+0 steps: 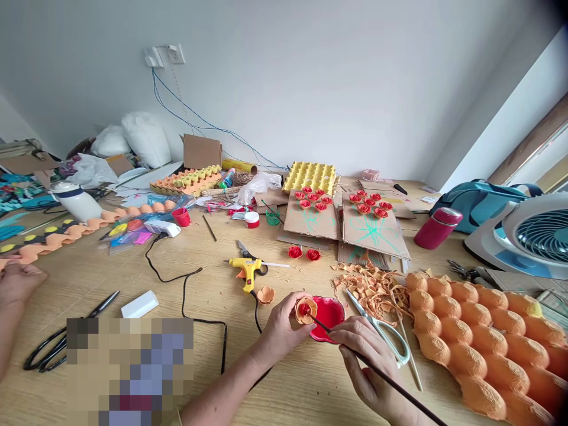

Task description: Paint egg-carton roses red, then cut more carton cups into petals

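Observation:
My left hand [279, 331] pinches a small orange flower [312, 312] cut from egg-carton pulp; its centre is painted red. My right hand [370, 364] grips a long, dark-handled paintbrush [390, 381], its tip at the flower's centre. Just behind the flower, a dish [331, 310] wet with red paint stands partly hidden by my hands. Another orange flower [266, 295], unpainted, lies to the left beside a yellow hot-glue gun [249, 272]. Farther back are two red flowers [295, 252]. Scissors with pale green handles [394, 338] lie right of the dish.
Orange egg trays [483, 331] and pulp scraps [370, 287] fill the right side. Cardboard panels [375, 234] with red flowers stand behind. A red bottle [437, 228] is near a fan [528, 231]. Black scissors [71, 337] and another person's hand [20, 281] are left.

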